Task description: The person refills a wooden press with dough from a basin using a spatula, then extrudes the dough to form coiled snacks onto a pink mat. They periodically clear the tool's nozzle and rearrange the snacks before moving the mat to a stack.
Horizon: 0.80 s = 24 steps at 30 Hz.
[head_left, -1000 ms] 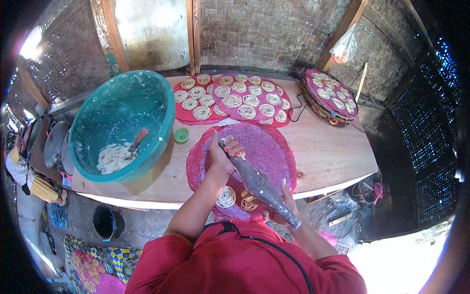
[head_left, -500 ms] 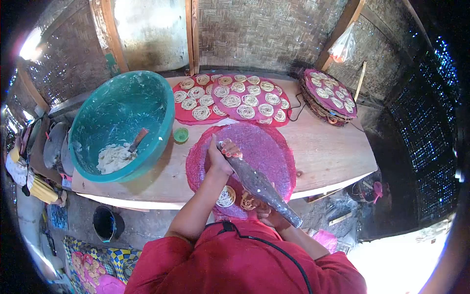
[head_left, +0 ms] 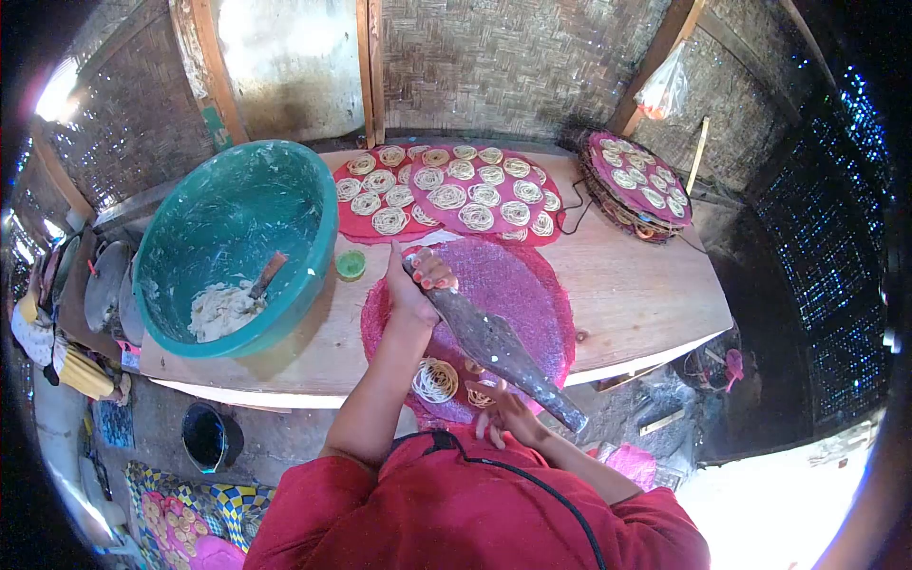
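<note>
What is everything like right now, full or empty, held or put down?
teal bowl: almost empty, dough lump at the bottom.
piping bag: tilted, gripped at the top by left hand.
right hand: under the bag's low end, grip unclear.
front pink mat: mostly bare, two noodle coils at near edge.
back mats: covered with coils.
stacked trays: top one covered with coils.

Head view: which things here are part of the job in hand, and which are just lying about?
In use:
left hand
right hand
piping bag
pink mat
fresh coils

Lying about:
teal basin with dough
green cap
filled mats
stacked trays
black bucket
</note>
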### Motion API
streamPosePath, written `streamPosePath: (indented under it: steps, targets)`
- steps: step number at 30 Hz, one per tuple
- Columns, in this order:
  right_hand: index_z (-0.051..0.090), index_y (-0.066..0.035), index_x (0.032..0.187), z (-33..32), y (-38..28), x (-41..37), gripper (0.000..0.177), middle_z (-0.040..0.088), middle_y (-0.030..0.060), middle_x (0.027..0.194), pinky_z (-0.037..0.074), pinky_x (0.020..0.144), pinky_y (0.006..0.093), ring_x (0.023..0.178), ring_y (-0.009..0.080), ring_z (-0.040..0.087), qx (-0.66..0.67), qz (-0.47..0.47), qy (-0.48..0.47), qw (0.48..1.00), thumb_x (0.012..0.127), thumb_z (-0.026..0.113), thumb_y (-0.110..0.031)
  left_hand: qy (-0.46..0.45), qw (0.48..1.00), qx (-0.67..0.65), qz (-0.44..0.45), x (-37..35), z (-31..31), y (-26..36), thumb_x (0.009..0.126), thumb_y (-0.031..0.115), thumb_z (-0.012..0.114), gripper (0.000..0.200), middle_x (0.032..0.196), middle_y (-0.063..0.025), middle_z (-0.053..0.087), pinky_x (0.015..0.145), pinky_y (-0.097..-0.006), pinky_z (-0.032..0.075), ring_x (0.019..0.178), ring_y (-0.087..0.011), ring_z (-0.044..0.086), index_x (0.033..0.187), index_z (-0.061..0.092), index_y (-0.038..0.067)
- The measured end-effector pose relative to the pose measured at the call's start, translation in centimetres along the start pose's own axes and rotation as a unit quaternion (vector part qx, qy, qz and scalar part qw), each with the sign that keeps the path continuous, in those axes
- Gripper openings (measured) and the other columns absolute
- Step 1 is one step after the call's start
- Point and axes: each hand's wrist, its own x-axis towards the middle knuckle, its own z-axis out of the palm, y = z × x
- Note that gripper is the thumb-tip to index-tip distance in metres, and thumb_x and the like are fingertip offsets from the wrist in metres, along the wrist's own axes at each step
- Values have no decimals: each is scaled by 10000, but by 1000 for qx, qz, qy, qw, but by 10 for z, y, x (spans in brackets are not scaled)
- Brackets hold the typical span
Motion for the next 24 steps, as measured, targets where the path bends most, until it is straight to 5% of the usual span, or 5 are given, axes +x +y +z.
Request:
streamPosePath:
  steps: [5,7,9,18,24]
  targets:
    - [305,-78,1393,15,-7,-2,616,559,58,592,432,492,260,450,129,491,-303,-3,119,946,961,177,-498,-37,999,4,-11,-6,26,3,844,619,419,530,397,87,306,428,-253,352,333,-78,325,541,381,186]
    - [354,-32,1358,15,-10,-3,573,629,142,782,487,674,309,683,215,613,-329,22,99,939,976,220,-436,-27,999,18,-6,-9,31,3,849,617,411,531,397,85,309,428,-254,355,332,-80,326,541,384,185]
    - [449,2,1271,2,22,7,538,495,198,1262,343,988,372,1196,298,443,-366,-145,124,911,937,407,-418,-55,998,27,-16,-10,34,3,859,605,404,528,398,83,303,426,-252,356,333,-83,326,542,378,184]
    - [434,30,1276,4,28,2,490,484,233,1266,338,1011,396,1215,327,445,-594,-209,116,768,896,523,-266,-107,993,41,-37,-18,44,2,870,579,421,505,422,79,316,445,-257,365,351,-71,339,573,372,173]
    - [420,12,1300,-8,50,8,507,523,192,1238,357,994,372,1177,272,486,-547,-216,59,806,907,513,-295,-109,992,43,-45,-24,51,-2,871,581,415,506,421,78,317,437,-256,359,348,-71,340,573,377,173]
